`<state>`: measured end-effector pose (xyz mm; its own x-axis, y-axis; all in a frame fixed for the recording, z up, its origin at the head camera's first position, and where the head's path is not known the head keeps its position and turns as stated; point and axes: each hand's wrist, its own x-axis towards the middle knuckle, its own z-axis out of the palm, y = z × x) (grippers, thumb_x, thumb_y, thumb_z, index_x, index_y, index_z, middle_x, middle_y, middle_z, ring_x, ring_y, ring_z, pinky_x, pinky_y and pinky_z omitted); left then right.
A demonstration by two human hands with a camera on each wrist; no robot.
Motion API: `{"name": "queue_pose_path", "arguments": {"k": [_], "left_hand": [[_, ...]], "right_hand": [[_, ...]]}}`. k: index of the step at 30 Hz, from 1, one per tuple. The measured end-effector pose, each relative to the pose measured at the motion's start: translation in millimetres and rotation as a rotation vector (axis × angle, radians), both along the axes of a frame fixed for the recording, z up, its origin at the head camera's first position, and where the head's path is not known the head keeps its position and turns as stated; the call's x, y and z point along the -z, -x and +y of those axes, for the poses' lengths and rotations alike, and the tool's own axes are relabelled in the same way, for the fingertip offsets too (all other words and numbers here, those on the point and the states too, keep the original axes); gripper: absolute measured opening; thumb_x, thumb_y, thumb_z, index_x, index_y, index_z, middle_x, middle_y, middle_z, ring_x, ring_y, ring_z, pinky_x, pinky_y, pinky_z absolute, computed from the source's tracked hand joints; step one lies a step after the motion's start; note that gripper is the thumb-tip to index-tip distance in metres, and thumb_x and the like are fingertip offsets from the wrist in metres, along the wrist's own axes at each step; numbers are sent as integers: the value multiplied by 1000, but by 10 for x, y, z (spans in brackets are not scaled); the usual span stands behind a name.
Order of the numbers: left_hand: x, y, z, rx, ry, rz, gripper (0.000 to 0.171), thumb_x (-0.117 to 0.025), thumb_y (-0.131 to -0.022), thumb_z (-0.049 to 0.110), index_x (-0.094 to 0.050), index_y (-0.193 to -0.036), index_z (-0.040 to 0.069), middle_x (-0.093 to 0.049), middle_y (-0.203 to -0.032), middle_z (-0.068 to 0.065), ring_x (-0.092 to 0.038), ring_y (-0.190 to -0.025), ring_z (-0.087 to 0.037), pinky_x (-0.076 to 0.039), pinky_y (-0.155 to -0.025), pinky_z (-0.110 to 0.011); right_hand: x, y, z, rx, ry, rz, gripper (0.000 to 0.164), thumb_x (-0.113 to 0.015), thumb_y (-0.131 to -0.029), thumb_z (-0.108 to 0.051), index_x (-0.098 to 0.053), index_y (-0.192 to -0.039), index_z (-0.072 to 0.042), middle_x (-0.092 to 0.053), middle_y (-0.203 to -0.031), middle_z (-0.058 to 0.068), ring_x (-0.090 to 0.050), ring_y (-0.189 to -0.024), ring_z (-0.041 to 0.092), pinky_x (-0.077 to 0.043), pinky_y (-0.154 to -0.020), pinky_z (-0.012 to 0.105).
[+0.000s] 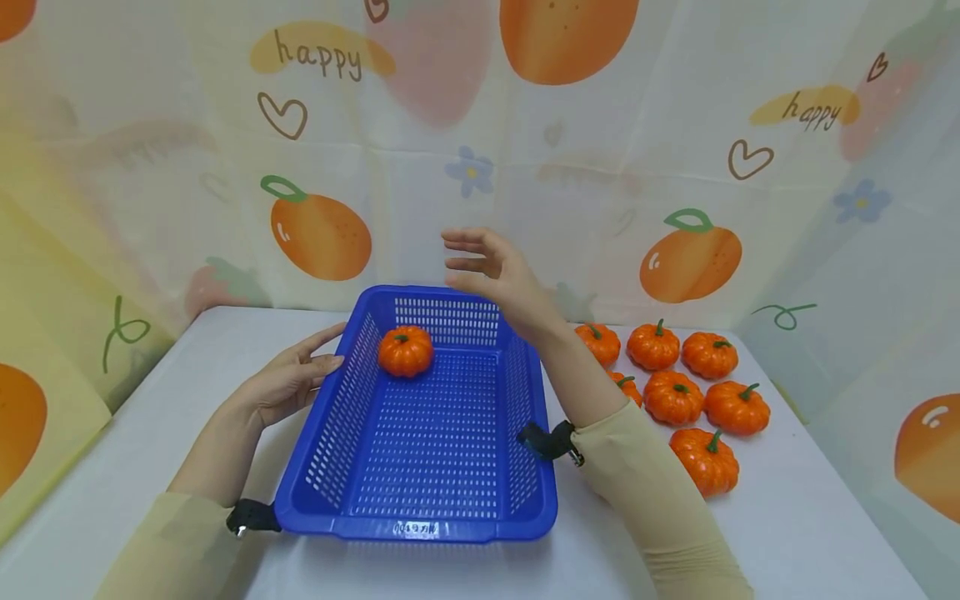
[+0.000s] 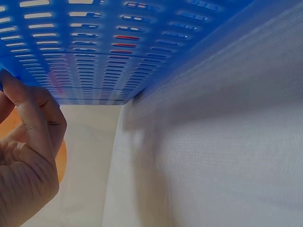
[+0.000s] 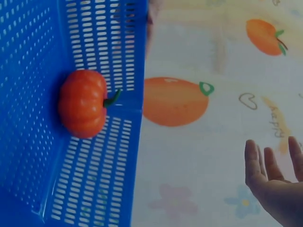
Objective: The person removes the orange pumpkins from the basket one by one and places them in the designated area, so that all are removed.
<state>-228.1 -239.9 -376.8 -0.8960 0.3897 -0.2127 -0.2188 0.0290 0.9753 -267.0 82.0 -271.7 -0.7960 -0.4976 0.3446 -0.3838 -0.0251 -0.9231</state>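
Note:
A blue plastic basket (image 1: 431, 450) with slotted walls stands on the white-covered table. One small orange pumpkin (image 1: 406, 351) with a green stem sits in its far left corner, also visible in the right wrist view. My left hand (image 1: 288, 379) touches the outside of the basket's left rim with extended fingers; in the left wrist view the fingers lie partly beyond the frame edge. Above the basket's far right corner, my right hand (image 1: 495, 275) hovers with fingers spread and holds nothing. Its fingers (image 3: 255, 165) point away from the basket in the right wrist view.
Several more pumpkins (image 1: 673, 397) stand in loose rows on the table (image 1: 810, 517) right of the basket, some partly hidden by my right forearm. Behind the table hangs a fruit-printed cloth (image 1: 420, 208). Dark straps (image 1: 551, 440) circle both wrists.

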Motion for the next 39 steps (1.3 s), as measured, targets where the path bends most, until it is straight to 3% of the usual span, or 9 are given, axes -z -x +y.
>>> {"name": "queue_pose_path", "arguments": {"k": [9,20,25,39], "left_hand": [[26,17,-8,18,-29,-4,74,-50,-103,17,-3,-160,17,-74,-107,6,-74,-87,-10,-61,-77,-24],[59,46,-10,23,-9,12,73,-49,-104,19,-3,-160,18,-74,-108,6,-74,-89,-10,-61,-78,-25],[44,44,-25,22,5,23,73,-49,-103,19,-3,-160,17,-74,-108,6,-74,-88,-10,-61,-78,-25],[65,80,-33,45,-33,28,74,-48,-104,16,-1,-160,16,-74,-108,4,-75,-89,-11,-62,-77,-25]], "right_hand": [[59,240,-350,103,76,-205,55,-67,-90,-9,-48,-141,-9,-44,-149,15,-48,-136,34,-44,-113,52],[435,476,-702,160,1,-487,61,-74,-84,-11,-51,-140,-16,-37,-156,16,-42,-141,34,-35,-118,58],[620,505,-750,189,-59,-526,64,-75,-81,-8,-51,-140,-15,-42,-153,14,-43,-139,34,-35,-117,61],[882,511,-822,248,-322,-461,66,-80,-75,-13,-55,-137,-16,-48,-148,14,-48,-134,35,-42,-111,60]]}}
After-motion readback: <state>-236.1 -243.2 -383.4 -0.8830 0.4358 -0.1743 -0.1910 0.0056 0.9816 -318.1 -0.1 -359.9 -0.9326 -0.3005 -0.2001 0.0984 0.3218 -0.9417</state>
